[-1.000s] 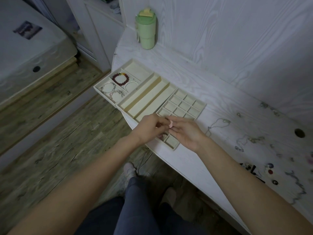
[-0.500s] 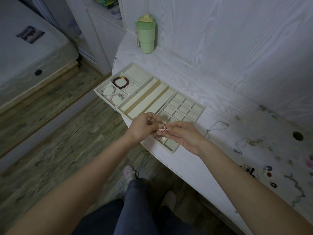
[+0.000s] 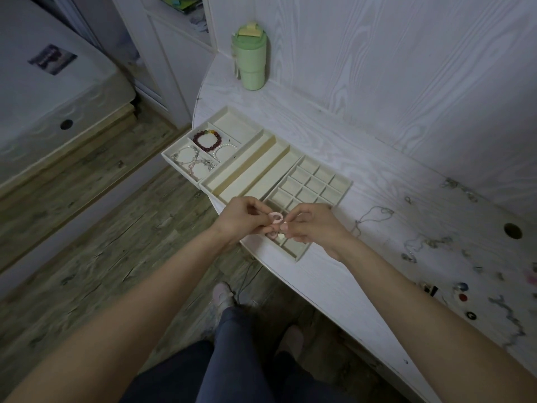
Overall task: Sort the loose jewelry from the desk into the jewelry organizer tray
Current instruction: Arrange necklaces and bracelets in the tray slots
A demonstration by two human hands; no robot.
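Head view: near the middle of the frame both hands meet above the near end of the jewelry organizer tray (image 3: 334, 196), a pale cream, felt-like tray lying slantwise on the white, wood-grained desk (image 3: 363, 158). The left hand (image 3: 241, 219) has its grip closed in a pinch on a small pink ring (image 3: 276, 218), a smooth, round loop held upright between its fingertips. The right hand (image 3: 315, 225) has its fingers curled close to the ring; whether its grip holds the ring too or something smaller is too fine to tell. Just below the hands a second pink loop (image 3: 272, 234) and a tiny white piece lie in one of the small square cells at the tray's near corner.

The tray has three parts: a grid of square cells at centre, long narrow channels left of it, and wider compartments at the upper left. Those hold a dark red beaded bracelet (image 3: 207, 140), a white pearl-like strand (image 3: 223, 149) and silvery chain bracelets (image 3: 189, 159).

Toward the right of the frame, thin chains (image 3: 372, 219) and small dark studs (image 3: 462, 296) are scattered loose on the desk. A matte green tumbler (image 3: 250, 64) stands upright at the top centre, against the wall.
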